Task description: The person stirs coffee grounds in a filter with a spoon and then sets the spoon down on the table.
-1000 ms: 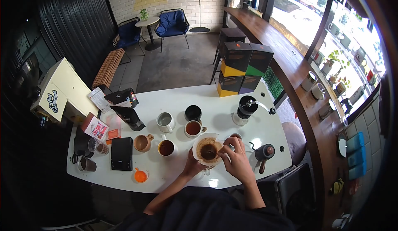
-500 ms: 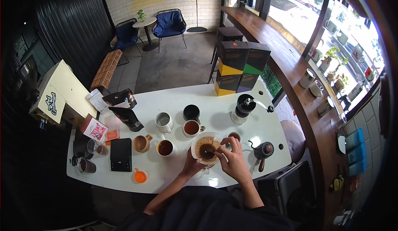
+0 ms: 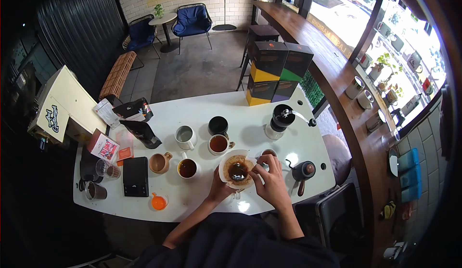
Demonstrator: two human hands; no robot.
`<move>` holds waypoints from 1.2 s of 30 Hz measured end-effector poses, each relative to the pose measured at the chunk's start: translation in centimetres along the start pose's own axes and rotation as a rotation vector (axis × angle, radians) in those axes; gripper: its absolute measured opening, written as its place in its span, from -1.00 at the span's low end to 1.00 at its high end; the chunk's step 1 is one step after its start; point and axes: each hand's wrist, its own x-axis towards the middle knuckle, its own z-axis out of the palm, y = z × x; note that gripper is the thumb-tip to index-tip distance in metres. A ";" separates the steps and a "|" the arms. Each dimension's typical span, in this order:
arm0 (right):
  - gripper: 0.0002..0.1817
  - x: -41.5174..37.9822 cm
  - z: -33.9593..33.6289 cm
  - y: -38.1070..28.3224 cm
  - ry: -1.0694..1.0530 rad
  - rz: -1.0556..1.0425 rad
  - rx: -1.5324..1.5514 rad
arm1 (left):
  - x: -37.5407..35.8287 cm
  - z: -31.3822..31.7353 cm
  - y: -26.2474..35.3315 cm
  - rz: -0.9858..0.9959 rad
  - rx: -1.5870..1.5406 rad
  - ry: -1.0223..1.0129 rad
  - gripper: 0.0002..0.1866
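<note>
Cupping a coffee filter point(image 3: 229, 164), left hand point(image 3: 221, 189) curled, right hand point(image 3: 271, 180) at rim point(image 3: 222, 170), grip unclear

Worn on the head, the single wide view looks forward and down across the nearby table point(image 3: 243, 116).

Tight behind the dripper point(image 3: 226, 173): a filled mug point(image 3: 219, 144) blocks the way! Room opens between the black mug point(image 3: 218, 124) and the grinder point(image 3: 281, 119), stacked boxes point(image 3: 272, 70) standing beyond.
</note>
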 end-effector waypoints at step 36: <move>-0.88 0.0 0.6 0.3 0.024 0.066 0.115 | 0.3 0.1 0.2 0.012 -0.055 -0.013 -0.22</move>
